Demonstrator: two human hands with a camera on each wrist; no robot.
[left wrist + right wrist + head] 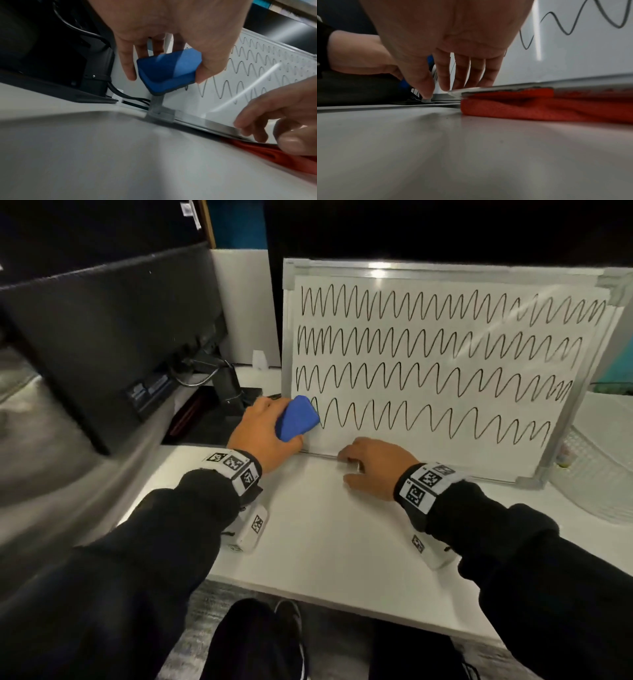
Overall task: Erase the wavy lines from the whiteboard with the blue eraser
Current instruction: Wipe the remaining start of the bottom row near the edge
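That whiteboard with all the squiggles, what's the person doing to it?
A person is about to wipe it. Their left hand holds the blue eraser against the whiteboard at the left end of the bottom wavy line. Their right hand rests on the board's bottom edge. All four rows of squiggles look nearly untouched.

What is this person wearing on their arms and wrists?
Both arms are in long black sleeves. Each wrist carries a white band printed with square black-and-white code markers, and a small white box with another marker hangs beneath. Both hands are bare.

Whiteboard corner behind blue eraser
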